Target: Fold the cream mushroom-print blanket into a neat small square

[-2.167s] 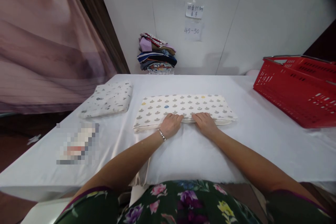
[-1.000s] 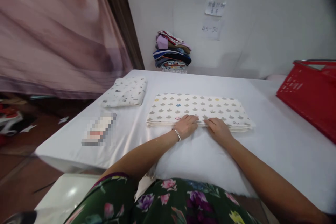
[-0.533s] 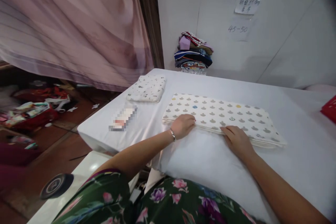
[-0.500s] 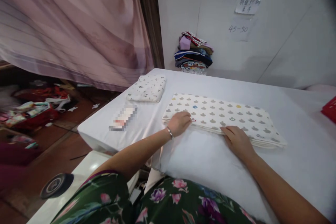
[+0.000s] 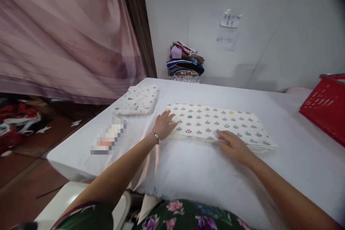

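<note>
A folded white cloth point(image 5: 207, 120) printed with grey, blue, red and yellow motifs lies lengthwise on the white-covered table, its layers showing along the near edge. My left hand point(image 5: 163, 125), with a bracelet at the wrist, rests on the cloth's left end, fingers spread. At the near edge, right of the middle, my right hand point(image 5: 233, 147) touches the cloth with its fingers stretched out and slightly apart. Another folded white cloth point(image 5: 137, 100) with a small dark print sits farther left, away from both hands.
A pixelated flat object point(image 5: 109, 138) lies on the table's left part. A stack of folded fabrics point(image 5: 185, 61) stands by the wall at the back. The red basket point(image 5: 327, 109) is at the right edge. A pink curtain point(image 5: 67, 32) hangs left, and a white stool point(image 5: 64, 201) stands below.
My left hand has shifted to the cloth's left end and spread its fingers. My right hand stays by the near edge. The view has turned right, showing more of the red basket.
</note>
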A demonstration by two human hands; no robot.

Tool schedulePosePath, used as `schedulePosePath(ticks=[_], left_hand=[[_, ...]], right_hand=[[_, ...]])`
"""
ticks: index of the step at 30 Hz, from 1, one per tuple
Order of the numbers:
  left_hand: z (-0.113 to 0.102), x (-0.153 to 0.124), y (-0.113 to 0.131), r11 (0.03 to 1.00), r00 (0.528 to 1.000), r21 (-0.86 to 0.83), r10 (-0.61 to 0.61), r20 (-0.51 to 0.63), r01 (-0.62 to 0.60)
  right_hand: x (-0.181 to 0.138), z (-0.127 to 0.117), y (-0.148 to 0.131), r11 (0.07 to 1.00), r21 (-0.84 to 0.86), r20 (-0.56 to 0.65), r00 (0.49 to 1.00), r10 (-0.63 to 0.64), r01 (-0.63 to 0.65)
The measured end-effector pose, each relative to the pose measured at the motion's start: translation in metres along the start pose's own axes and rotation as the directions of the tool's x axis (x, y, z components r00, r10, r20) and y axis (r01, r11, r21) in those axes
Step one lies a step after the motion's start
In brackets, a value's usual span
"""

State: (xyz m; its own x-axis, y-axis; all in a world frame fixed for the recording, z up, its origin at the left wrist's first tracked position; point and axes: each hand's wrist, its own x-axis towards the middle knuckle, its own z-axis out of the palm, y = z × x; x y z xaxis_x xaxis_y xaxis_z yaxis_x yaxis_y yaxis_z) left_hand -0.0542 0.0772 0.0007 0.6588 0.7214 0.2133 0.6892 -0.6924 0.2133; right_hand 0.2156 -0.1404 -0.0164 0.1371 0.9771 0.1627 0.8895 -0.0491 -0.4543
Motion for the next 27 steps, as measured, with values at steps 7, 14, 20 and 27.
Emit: schedulePosePath(ticks=[7,14,20,27], left_hand=[[0.025,0.013,0.009,0.996,0.970,0.017,0.079,0.231,-0.085],[0.012,0.057,0.009,1.000,0.947,0.005,-0.010,0.322,0.009],[0.038,0.102,0.010,0.990,0.964,0.115,0.051,0.261,-0.083],[0.049,0.108,-0.002,0.996,0.961,0.074,0.036,0.275,-0.059]], right_hand=[[0.032,-0.007,0.027,0.974,-0.174,0.180,0.967,0.178,-0.147],[0.068,-0.022,0.060,0.949,-0.259,0.158,0.961,0.227,-0.182],[0.110,-0.023,0.091,0.895,-0.353,0.119,0.936,0.332,-0.272],[0.108,-0.022,0.095,0.915,-0.301,0.132,0.939,0.319,-0.269]])
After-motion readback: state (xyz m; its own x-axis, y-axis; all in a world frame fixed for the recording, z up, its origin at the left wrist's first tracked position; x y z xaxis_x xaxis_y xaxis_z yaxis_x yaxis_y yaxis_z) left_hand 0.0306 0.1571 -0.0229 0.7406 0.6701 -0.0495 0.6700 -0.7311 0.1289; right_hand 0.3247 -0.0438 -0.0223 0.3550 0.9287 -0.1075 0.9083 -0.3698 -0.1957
